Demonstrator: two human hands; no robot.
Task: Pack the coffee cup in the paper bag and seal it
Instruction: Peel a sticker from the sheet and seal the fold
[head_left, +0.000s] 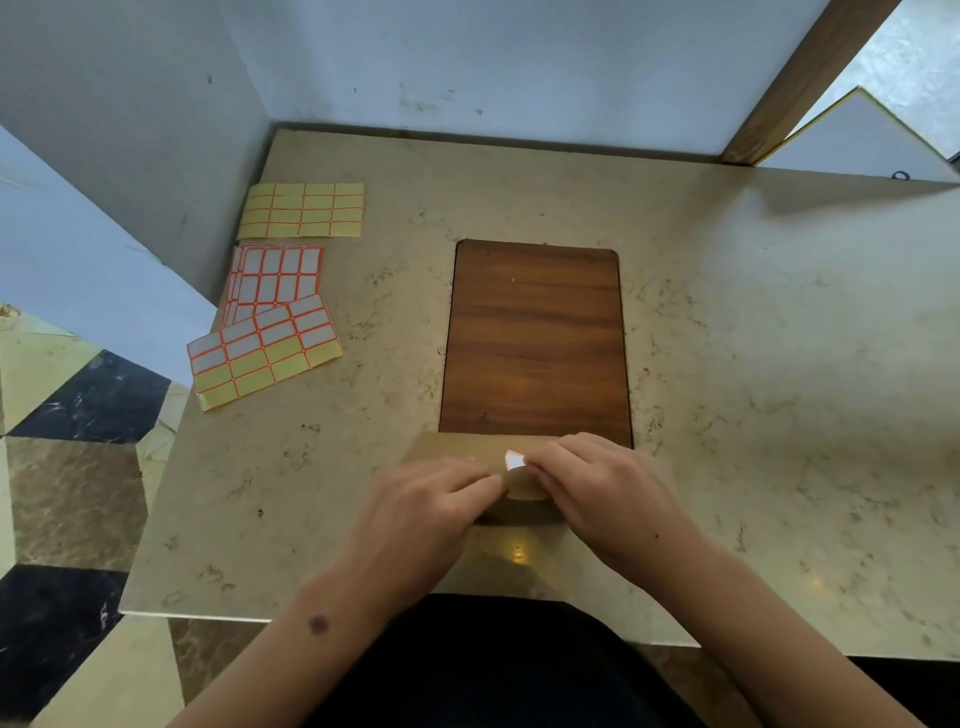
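A brown paper bag (457, 451) stands near the front edge of the marble table, its top folded over. A small white sticker with a red border (514, 460) sits on the folded flap. My left hand (431, 512) grips the bag's left side and presses the fold. The fingertips of my right hand (602, 493) rest on the sticker and the flap. Both hands hide most of the bag. The coffee cup is not visible.
A dark wooden board (535, 343) lies on the table (779, 364) just behind the bag. Several label sheets lie at the left: a yellow one (302, 210), a white and red one (275, 275), and a mixed one (265, 351). Walls close the back and left.
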